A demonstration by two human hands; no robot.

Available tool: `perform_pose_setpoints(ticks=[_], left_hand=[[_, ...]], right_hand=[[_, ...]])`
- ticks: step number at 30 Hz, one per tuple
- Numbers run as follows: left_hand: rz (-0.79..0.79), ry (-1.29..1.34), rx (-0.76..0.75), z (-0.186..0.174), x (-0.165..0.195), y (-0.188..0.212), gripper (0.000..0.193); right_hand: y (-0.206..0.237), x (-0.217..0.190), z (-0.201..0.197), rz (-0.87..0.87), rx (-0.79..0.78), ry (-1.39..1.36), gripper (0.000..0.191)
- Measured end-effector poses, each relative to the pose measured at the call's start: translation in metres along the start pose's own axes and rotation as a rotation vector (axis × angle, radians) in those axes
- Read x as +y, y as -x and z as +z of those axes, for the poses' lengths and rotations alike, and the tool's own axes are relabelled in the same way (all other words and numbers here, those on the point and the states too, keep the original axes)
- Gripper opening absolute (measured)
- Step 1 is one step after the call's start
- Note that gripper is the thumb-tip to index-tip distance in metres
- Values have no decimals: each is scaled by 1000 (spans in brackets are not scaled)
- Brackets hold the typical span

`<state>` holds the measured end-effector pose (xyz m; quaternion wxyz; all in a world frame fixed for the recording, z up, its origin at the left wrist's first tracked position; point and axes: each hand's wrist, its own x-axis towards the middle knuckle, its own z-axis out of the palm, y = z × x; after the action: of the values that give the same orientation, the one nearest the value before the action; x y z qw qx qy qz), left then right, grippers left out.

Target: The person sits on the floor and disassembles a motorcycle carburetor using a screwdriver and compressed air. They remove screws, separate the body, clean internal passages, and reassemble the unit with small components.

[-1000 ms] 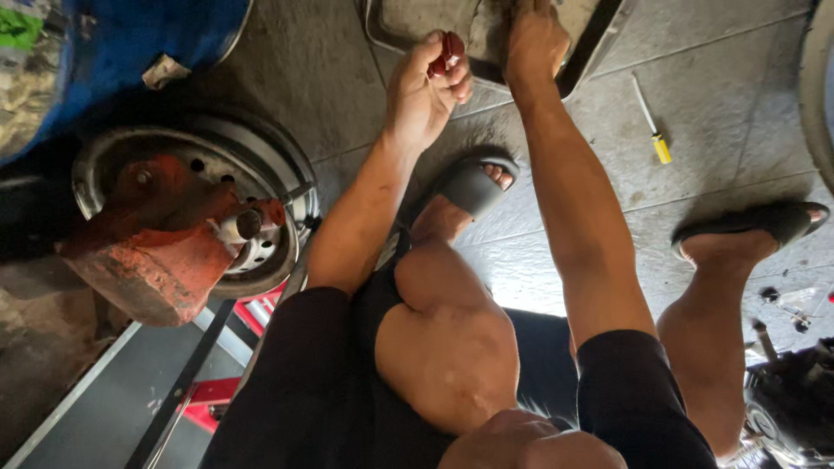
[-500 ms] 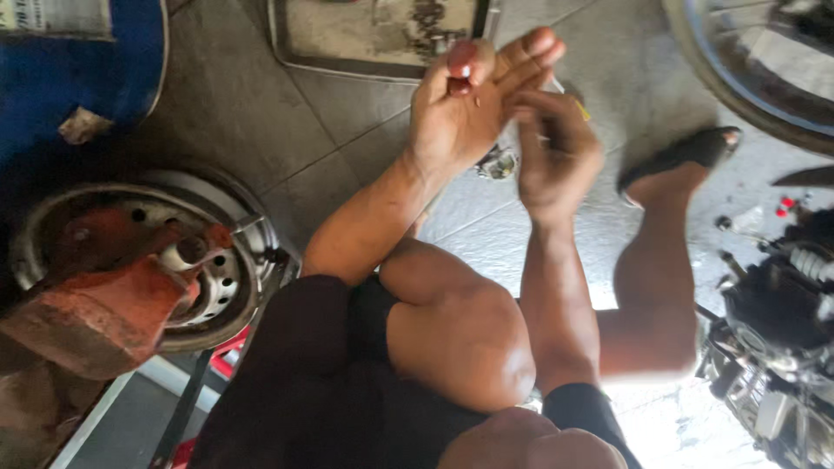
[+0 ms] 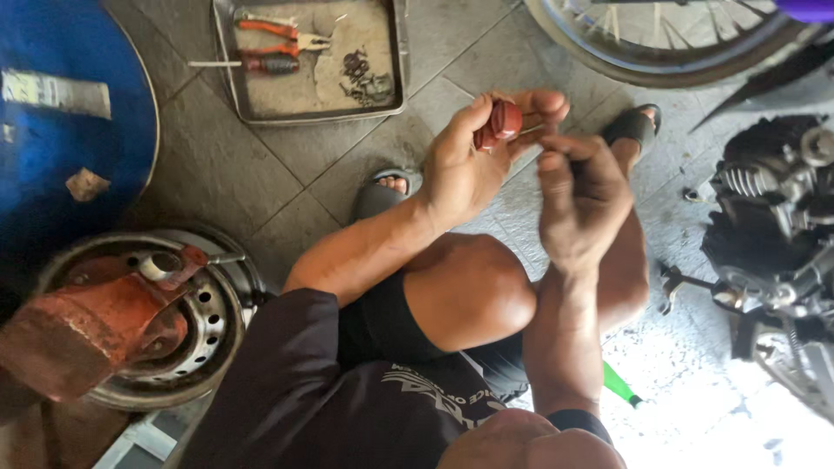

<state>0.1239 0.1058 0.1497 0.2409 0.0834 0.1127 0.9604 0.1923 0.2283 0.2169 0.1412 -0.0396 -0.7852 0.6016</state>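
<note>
Tiled floor point(image 3: 261, 165) carrying tool tray point(image 3: 395, 61); left hand point(image 3: 469, 165) clamping red-handled tool point(image 3: 499, 123), right hand point(image 3: 582, 200) pinching together at its tip, fitting step needing steady alignment.

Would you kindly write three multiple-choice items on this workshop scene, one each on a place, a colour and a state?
1. Where does the metal tray lie?
A. on the tiled floor
B. on the blue drum
C. on the person's knee

2. What colour is the small part in the left hand?
A. green
B. red
C. white

3. How does the right hand stand?
A. flat on the floor
B. gripping the pliers
C. raised, fingertips pinched beside the part

Answers:
1 A, the tray sits on the tiles beyond the feet.
2 B, the part looks dark red.
3 C, it is lifted next to the left hand.
</note>
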Motion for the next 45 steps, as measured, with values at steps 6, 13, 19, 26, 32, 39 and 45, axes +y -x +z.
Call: perform_pose_setpoints(ticks=[6,13,19,26,32,39,45], left_hand=[[-173,-346,130,19,-29,20,32],[123,-931,7,39,-40,32,41],[142,-996,-14,47,-45,31,40],[-288,-188,108,40,-40,33,38],[-56,95,156,33,-35,20,42],[-34,40,-6,29,-32,20,52],[-67,-66,7,29,-37,21,55]], right_hand=[[12,-23,-31,-217,-51,337,49],[18,-3,-14,-293,172,417,28],[19,7,-7,-134,297,147,48],[15,19,-23,26,281,-200,51],[24,25,-28,-33,154,-248,20],[28,-5,-33,-119,-18,129,7],[19,-17,-27,-184,-151,249,20]])
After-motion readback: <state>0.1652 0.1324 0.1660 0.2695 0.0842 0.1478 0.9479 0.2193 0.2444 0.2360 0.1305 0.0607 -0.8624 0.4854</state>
